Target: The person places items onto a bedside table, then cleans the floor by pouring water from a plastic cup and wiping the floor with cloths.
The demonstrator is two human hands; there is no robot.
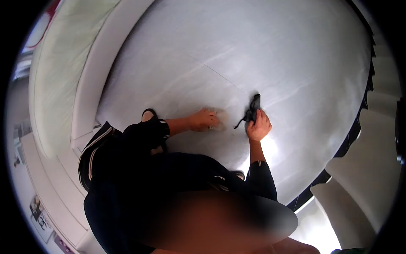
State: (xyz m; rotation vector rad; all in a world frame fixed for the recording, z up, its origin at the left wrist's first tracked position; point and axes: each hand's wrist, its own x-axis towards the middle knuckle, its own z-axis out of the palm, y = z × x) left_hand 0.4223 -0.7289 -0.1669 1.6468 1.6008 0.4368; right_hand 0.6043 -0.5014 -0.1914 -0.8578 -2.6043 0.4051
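Note:
My left hand (204,120) is low over the floor, its fingers curled at a pale, see-through crumpled thing (221,119). Blur hides what kind of thing that is, though it looks like thin plastic or tissue. To the right, my right hand (259,126) is closed round a limp black thing (254,106). One narrow end of it points away from me, and a thin strip hangs out to the left. Its exact kind does not show.
Shiny grey floor (169,72) spreads around both hands, crossed by a thin dark line. A bed with a pale green cover (69,76) stands at left beside white drawers (55,186). Pale curtains (359,169) hang at right. My feet are in dark slippers (149,114).

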